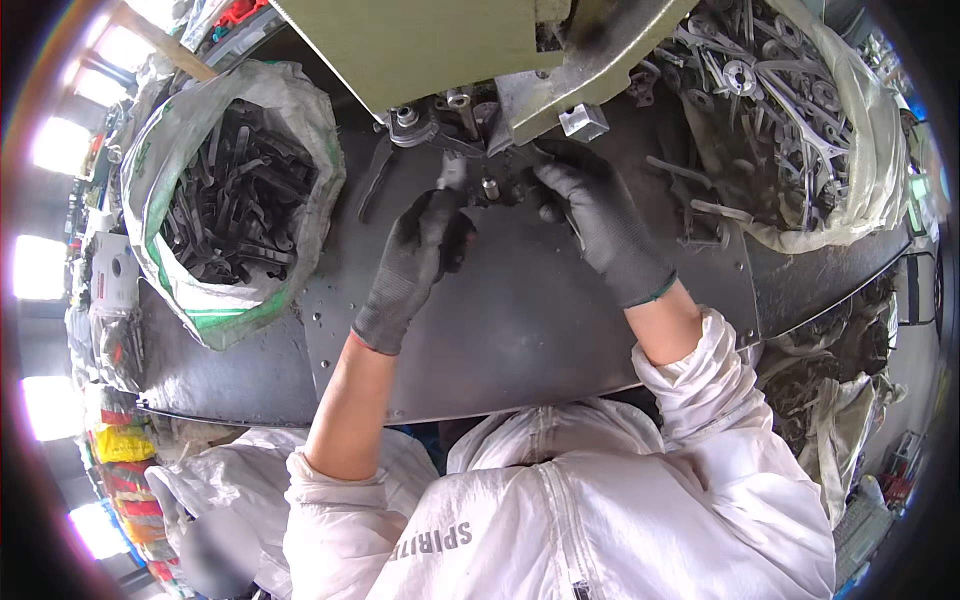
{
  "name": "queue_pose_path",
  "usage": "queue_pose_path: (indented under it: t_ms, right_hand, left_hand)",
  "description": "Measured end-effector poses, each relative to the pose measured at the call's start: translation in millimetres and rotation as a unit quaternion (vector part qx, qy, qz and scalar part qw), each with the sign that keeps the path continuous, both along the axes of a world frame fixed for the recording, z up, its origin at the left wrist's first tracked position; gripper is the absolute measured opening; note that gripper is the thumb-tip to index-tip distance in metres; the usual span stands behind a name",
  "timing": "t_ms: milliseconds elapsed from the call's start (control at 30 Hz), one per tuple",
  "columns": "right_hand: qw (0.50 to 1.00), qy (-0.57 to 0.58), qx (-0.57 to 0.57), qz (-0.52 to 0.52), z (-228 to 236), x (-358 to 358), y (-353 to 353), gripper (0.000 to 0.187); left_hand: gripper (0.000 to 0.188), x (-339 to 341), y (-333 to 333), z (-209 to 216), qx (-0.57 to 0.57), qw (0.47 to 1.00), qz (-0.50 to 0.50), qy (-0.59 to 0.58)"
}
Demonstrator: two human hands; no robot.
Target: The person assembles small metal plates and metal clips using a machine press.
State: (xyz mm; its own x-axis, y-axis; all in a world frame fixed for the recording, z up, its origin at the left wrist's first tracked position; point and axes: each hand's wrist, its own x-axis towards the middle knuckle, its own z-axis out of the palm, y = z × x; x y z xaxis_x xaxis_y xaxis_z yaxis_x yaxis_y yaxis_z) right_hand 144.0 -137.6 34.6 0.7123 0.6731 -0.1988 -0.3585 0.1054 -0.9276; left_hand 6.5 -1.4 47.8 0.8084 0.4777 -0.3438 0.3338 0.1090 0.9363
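My left hand (408,262), in a grey and black work glove, is closed round a short light-grey metal part (453,170), its forked tip pointing up at the machine. My right hand (603,225), gloved alike, has its fingers curled just right of a small upright metal post (490,188). What these fingers hold is too dark to make out. Both hands are under the head of an olive-green machine (440,50), close to its metal tooling (458,112). A dark curved handle-like piece (375,182) lies on the table left of my left hand.
A white woven sack (325,150) of dark metal pieces (235,190) stands at the left of the dark metal table (480,340). Another sack (870,170) at the right holds lighter metal parts (790,90). Several loose parts (720,210) lie beside it.
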Motion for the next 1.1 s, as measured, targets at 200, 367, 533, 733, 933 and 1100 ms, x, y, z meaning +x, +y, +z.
queue_pose_path:
  t_ms: [200,367,533,733,933,1100]
  right_hand:
    - [0.994,-0.061,-0.033,0.079,2,-13,9,0.032]
    - [0.991,-0.103,-0.049,0.073,-15,-7,14,0.031]
    - [0.976,-0.156,-0.122,0.089,-33,-7,21,0.031]
    - [0.995,-0.027,-0.029,0.090,-24,-7,10,0.030]
    - [0.980,-0.102,-0.115,0.129,-25,-8,15,0.027]
    - [0.991,-0.092,-0.074,0.065,6,-22,16,0.021]
  left_hand:
    - [0.037,9,13,-23,0.007,0.987,-0.088,-0.135]
    - [0.029,17,12,3,0.000,0.989,-0.142,-0.029]
    - [0.036,4,32,-49,0.055,0.984,-0.163,-0.054]
    - [0.025,26,67,-20,0.491,0.864,0.011,0.109]
    - [0.022,13,110,-79,0.587,0.795,0.070,0.134]
    - [0.017,-4,96,-54,0.518,0.850,0.087,0.032]
